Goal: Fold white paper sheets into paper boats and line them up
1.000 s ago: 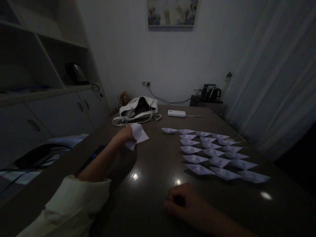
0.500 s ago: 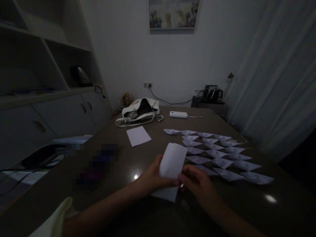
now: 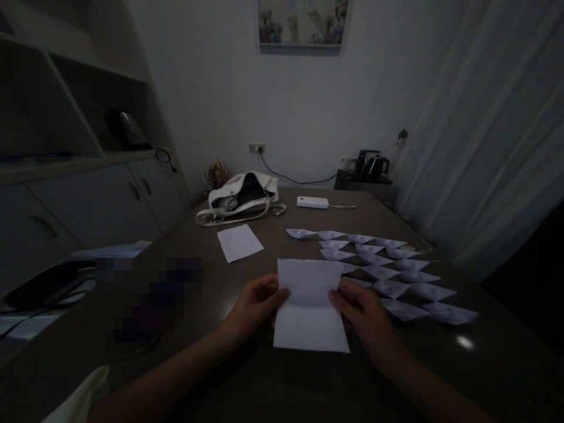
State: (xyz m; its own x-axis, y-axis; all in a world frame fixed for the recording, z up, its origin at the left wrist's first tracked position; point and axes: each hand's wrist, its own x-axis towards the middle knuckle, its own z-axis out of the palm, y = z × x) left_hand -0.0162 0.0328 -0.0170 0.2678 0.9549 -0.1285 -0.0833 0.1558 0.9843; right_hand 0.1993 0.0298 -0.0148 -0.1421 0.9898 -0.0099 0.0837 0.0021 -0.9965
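A white sheet of paper [image 3: 309, 317] with a crease across its middle faces me above the table. My left hand [image 3: 255, 302] pinches its left edge, thumb on the front. On the opposite edge, my right hand [image 3: 363, 311] grips the paper the same way, thumb in front and fingers behind. Several folded paper boats [image 3: 390, 288] stand in rows on the table to the right, some partly hidden behind the sheet and my right hand. Farther back on the left lie flat white paper sheets [image 3: 240, 242].
A white handbag [image 3: 242, 197] lies open at the table's far side. Right of it is a white power bank [image 3: 312, 202] with a short cable. A blurred dark patch [image 3: 158, 305] covers something on the left of the table [image 3: 211, 376]. A kettle [image 3: 374, 168] stands beyond.
The sheet has swung from a tilted, folded position to facing me squarely, opened at its crease. My right hand has moved up to its right edge; the view has shifted slightly.
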